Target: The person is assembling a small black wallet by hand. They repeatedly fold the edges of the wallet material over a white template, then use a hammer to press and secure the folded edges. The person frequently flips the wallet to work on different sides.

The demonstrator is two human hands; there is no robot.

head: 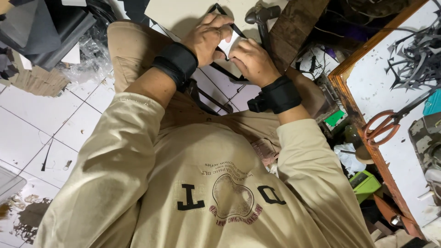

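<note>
Small white piece (228,45), flat and smooth, is pinched between both hands above the lap, over a black curved strip (216,8). Left hand (207,36) is curled shut on its upper edge; right hand (251,62) is closed on the lower edge, thumb pressed on top. Black fabric wrist wraps are worn on both forearms. A dark metal hammer (262,17) lies just beyond the hands. Orange-handled scissors (383,125) rest on the wood-framed white table (353,105), with grey offcut strips (415,59) further back.
</note>
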